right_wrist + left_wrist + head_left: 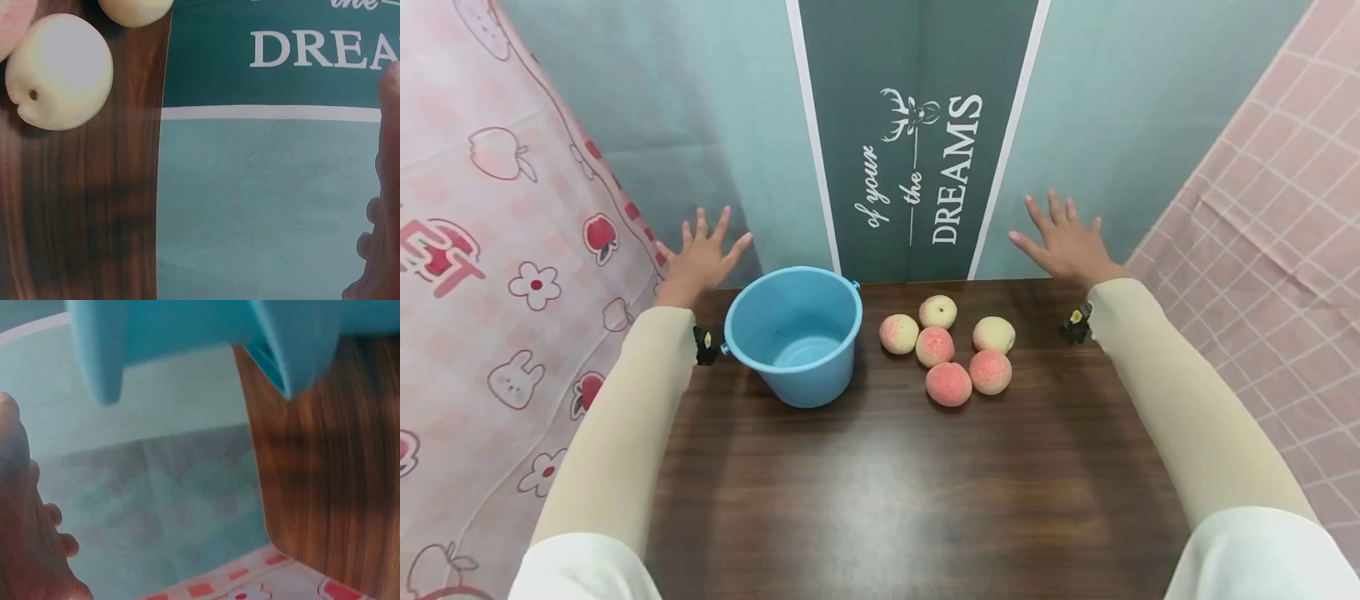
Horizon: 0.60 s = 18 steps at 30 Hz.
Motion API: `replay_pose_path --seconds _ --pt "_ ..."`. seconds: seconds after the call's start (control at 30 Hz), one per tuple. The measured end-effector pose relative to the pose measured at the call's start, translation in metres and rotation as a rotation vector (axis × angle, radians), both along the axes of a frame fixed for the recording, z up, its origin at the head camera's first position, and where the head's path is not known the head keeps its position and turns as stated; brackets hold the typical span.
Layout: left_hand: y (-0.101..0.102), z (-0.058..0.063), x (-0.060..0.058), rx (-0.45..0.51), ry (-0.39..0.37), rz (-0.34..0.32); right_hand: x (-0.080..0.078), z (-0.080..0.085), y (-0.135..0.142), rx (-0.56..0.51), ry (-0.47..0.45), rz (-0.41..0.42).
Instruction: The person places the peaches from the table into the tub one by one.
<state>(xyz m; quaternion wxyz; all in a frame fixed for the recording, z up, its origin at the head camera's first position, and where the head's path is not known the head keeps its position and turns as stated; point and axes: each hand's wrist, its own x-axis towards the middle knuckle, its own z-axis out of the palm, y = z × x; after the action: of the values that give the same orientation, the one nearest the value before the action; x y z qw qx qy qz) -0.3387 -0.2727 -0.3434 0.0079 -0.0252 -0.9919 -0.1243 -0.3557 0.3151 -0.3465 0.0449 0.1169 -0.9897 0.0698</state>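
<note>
My left hand (pixel 700 260) is held out with its fingers spread, just beyond and left of a blue bucket (pixel 846 354). It holds nothing. On the right, my right hand (pixel 1070 246) is likewise spread and holds nothing, past the far right of the peaches. Several pink and pale-yellow peaches (pixel 949 384) lie in a loose cluster to the right of the bucket. Nearest my right hand is a pale peach (pixel 994 335), which shows large in the right wrist view (pixel 59 72). The bucket stands upright, and its visible inside holds nothing.
The dark wood table (pixel 865 500) ends at a green cloth (pixel 917 167) with white lettering at the back. A pink fruit-print curtain (pixel 512 250) hangs along the left, and a pink checked cloth (pixel 1277 208) on the right.
</note>
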Motion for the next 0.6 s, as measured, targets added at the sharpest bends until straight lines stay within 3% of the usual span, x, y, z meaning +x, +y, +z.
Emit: replay_pose_path --seconds 0.3,0.6 --pt "-0.006 -0.004 0.018 0.069 0.018 -0.035 0.032 -0.025 0.005 -0.104 -0.014 0.021" --pt "-0.004 -0.027 0.049 0.245 0.028 -0.149 0.075 -0.067 0.006 -0.248 -0.073 0.055"
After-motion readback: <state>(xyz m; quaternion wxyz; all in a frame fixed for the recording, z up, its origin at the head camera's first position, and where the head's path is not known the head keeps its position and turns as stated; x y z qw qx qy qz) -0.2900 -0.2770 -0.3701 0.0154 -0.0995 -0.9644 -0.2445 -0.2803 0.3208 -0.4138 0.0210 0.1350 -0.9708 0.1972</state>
